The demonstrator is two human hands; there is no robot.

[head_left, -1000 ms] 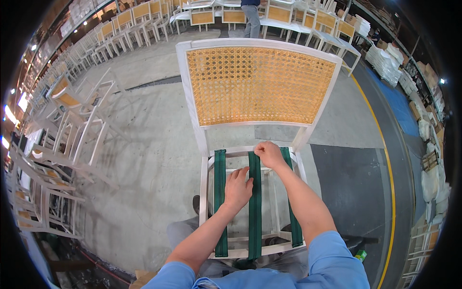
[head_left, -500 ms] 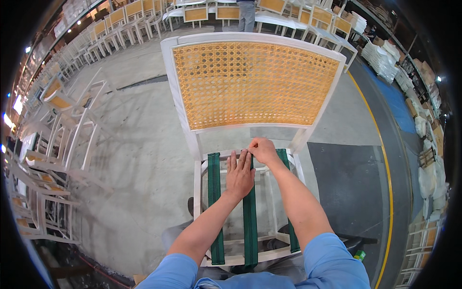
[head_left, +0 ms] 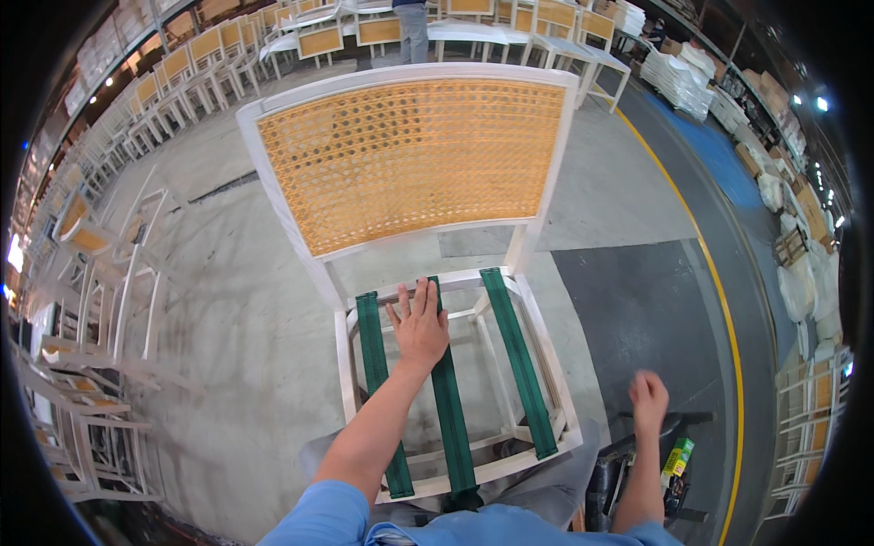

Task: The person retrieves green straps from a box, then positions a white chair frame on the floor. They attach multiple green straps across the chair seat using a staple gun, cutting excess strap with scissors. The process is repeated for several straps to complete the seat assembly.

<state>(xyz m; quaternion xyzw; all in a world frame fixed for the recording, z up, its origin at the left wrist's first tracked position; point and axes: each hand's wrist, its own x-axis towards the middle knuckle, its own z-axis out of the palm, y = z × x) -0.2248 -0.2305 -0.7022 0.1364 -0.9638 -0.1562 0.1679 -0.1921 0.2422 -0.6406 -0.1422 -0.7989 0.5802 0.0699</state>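
Note:
A white wooden chair frame (head_left: 563, 400) stands in front of me, its backrest filled with woven cane (head_left: 414, 164). Three green webbing straps run from the back rail to the front rail: a left strap (head_left: 373, 355), a middle strap (head_left: 452, 423) and a right strap (head_left: 519, 364). My left hand (head_left: 421, 329) lies flat with fingers spread, pressing on the middle strap close to the back rail. Off to the right of the seat, my right hand (head_left: 648, 400) is closed above a black stand; whatever its fingers hold, if anything, is hidden.
On the black stand (head_left: 603, 482) at lower right lies a green and yellow box (head_left: 677, 457) among small dark items. Unfinished chair frames (head_left: 100, 300) are stacked at left. Finished-looking chairs (head_left: 191, 68) line the back, where a person (head_left: 412, 32) stands. A yellow line (head_left: 719, 273) crosses the floor.
My right hand has left the middle strap at the back rail and swung right and down to the black stand. My left hand stays on the strap. The whole view has shifted.

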